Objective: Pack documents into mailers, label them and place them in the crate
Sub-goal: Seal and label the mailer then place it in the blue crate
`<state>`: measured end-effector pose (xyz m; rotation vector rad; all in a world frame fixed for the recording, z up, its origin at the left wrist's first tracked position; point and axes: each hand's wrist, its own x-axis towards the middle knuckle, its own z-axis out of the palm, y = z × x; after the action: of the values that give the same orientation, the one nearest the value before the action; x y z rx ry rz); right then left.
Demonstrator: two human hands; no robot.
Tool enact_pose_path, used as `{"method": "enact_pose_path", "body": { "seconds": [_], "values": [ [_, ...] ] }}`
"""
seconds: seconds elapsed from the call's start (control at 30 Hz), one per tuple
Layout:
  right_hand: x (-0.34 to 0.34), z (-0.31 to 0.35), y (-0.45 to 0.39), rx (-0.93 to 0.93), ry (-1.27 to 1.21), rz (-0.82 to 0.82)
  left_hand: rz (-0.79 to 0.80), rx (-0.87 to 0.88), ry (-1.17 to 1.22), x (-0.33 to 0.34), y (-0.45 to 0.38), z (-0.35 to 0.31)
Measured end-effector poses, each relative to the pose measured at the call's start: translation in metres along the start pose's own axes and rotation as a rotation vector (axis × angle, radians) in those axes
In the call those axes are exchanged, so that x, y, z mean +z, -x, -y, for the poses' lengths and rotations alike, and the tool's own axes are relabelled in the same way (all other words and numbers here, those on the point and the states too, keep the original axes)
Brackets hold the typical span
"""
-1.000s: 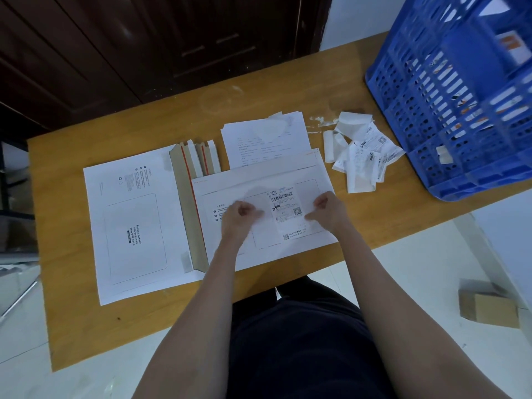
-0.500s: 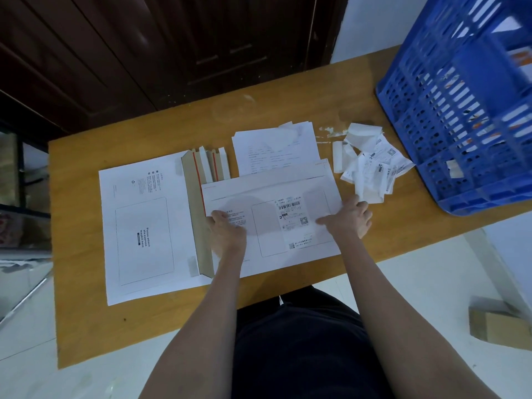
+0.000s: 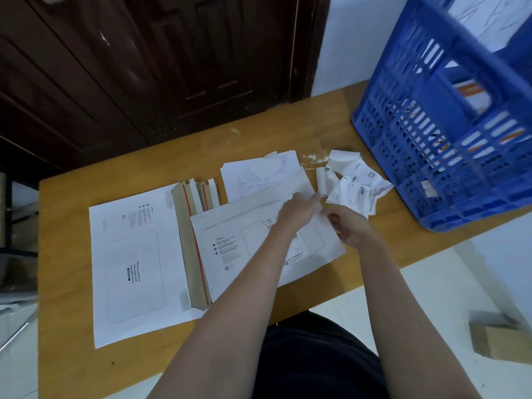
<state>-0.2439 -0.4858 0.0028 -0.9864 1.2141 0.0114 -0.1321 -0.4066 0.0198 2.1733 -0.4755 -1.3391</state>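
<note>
A white mailer [image 3: 230, 243] lies flat at the middle of the wooden table [image 3: 72, 355]. Its shipping label [image 3: 299, 249] shows only partly under my left forearm. My left hand [image 3: 299, 210] reaches across the mailer to its top right corner; the fingers are blurred, so their hold is unclear. My right hand [image 3: 349, 227] has its fingers curled on the mailer's right edge. The blue crate [image 3: 431, 168] stands at the table's right end, tilted in view, with mailers inside.
A stack of blank mailers [image 3: 132, 269] with brown flaps [image 3: 187, 243] open lies to the left. Loose document sheets [image 3: 259, 174] lie behind the mailer, next to crumpled label backings [image 3: 354, 180]. A cardboard box [image 3: 501, 338] sits on the floor at the right.
My left hand has crossed from the mailer's left edge to its top right corner. My right hand has curled on the right edge. The view has swung toward the crate.
</note>
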Motion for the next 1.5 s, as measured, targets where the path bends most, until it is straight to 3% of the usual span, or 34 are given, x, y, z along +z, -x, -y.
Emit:
{"method": "enact_pose_path", "body": {
  "seconds": [0.2, 0.37, 0.63, 0.9, 1.03, 1.23, 1.5],
  "values": [
    [0.008, 0.010, 0.003, -0.074, 0.016, 0.162, -0.086, -0.033, 0.036, -0.009, 0.004, -0.011],
    [0.009, 0.019, 0.005, -0.065, -0.008, 0.253, -0.340, 0.007, -0.035, -0.016, 0.010, -0.016],
    [0.023, 0.026, 0.006, -0.102, 0.003, 0.220, -0.386, 0.071, -0.420, -0.045, 0.036, -0.054],
    [0.043, 0.036, 0.006, -0.149, 0.007, 0.216, -0.440, 0.153, -0.238, -0.101, 0.073, -0.093],
    [0.050, 0.037, -0.003, -0.090, 0.104, 0.208, -0.423, 0.146, -0.263, -0.128, 0.105, -0.102],
    [0.073, 0.025, -0.003, -0.022, 0.312, 0.128, -0.372, 0.161, -0.157, -0.152, 0.130, -0.090],
    [0.099, 0.011, -0.006, 0.079, 0.407, 0.182, -0.417, 0.226, 0.114, -0.184, 0.145, -0.064]
  ]
}}
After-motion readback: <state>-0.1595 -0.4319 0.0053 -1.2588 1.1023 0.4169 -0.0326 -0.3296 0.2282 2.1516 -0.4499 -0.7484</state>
